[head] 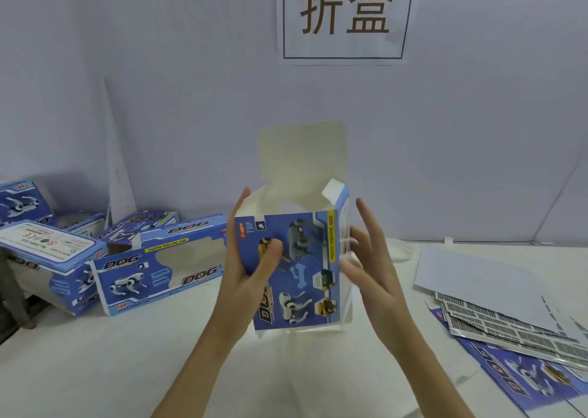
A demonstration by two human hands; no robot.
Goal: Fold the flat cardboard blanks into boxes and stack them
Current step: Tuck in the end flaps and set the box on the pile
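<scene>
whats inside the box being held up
Through the open top of the box, only bare white inner walls show, below the raised lid flap. The lower interior is hidden behind the printed front panel, which the left hand grips.

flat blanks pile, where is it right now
In the head view the flat blanks lie fanned on the table's right side, right of the right hand and the box being folded.
</scene>
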